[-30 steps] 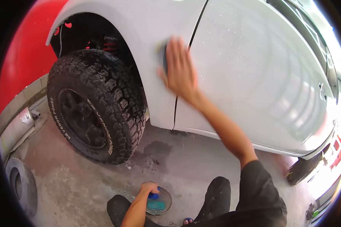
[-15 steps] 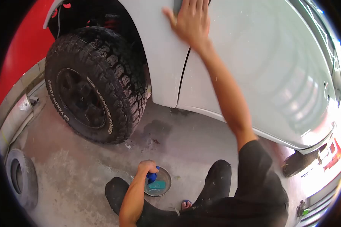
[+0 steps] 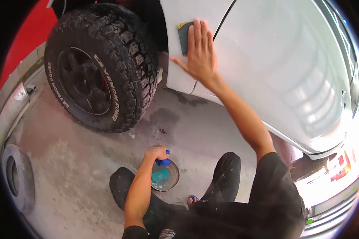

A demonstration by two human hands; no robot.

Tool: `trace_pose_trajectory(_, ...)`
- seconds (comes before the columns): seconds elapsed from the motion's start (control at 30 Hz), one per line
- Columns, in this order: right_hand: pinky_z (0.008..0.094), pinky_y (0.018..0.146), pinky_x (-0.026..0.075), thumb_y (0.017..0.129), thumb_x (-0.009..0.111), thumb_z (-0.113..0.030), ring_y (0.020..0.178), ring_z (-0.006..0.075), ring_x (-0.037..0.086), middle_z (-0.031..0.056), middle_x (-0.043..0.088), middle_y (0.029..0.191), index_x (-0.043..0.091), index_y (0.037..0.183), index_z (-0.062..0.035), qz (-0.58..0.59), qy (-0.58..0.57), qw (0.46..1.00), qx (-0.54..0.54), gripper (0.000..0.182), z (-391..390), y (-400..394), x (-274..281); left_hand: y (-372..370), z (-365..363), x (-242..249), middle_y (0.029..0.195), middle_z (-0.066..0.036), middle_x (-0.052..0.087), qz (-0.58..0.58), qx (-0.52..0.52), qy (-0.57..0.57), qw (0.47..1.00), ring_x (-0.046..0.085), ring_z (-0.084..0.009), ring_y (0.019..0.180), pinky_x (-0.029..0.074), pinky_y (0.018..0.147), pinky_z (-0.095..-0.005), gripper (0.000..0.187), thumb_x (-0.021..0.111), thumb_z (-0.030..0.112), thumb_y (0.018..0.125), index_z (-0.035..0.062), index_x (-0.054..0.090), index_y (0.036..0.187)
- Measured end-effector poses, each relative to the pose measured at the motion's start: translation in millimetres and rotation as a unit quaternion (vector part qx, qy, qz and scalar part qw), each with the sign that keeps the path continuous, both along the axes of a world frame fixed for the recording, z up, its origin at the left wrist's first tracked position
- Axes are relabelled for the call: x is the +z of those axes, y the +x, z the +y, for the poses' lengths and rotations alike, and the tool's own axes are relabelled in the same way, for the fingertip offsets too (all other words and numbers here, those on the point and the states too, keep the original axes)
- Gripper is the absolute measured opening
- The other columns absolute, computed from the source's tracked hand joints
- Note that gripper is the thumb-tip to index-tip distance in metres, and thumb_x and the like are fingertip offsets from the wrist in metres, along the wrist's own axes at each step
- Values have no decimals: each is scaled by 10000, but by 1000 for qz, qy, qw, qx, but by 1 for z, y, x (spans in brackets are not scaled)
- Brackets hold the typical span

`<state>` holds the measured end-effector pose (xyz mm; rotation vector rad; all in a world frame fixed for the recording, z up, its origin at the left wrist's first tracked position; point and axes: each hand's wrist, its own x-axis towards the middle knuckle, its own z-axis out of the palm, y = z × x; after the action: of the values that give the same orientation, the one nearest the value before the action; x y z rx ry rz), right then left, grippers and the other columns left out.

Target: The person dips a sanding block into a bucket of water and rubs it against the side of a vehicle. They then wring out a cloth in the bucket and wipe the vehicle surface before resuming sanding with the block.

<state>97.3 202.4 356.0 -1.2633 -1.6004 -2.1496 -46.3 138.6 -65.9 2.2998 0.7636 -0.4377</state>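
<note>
My right hand lies flat on the white car panel, fingers stretched upward and thumb out to the side. Under the fingers is a dark grey sheet that looks like sandpaper, with a yellow printed edge; part of it is hidden by the hand. Low down between my knees, my left hand is closed around a bunched blue cloth. It hangs over the rim of a round shallow basin. In the basin lies a teal block, apparently in water.
A large black off-road tyre stands beside the panel in the wheel arch. A loose grey tyre rests at the far left, near pipes along the wall. Dark wet patches mark the concrete floor.
My right hand has slid down the panel, and more of the grey sheet shows. The camera's view has shifted. My left hand still grips the blue cloth by the basin.
</note>
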Motion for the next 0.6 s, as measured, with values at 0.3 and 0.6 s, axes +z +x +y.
trace_pose_trajectory(0.3, 535, 1229, 295, 924, 558, -750, 1516, 431, 368, 311, 395, 1608, 431, 1521, 114, 110, -21, 993, -43, 1059, -18, -33, -6, -29, -21, 71, 1370, -163, 697, 39, -12, -19, 999, 680, -310, 1256, 545, 1044, -433, 518, 705, 369, 851, 87, 744, 1284)
trace_pose_trajectory(0.6, 551, 1314, 71, 1027, 540, -572, 1608, 415, 134, 316, 208, 1693, 269, 1579, 157, 160, -29, 984, 67, 954, -6, -49, 24, -43, -37, 85, 1344, -169, 708, 36, 3, 12, 999, 685, -320, 1245, 544, 1048, -434, 470, 706, 339, 874, 84, 752, 1266)
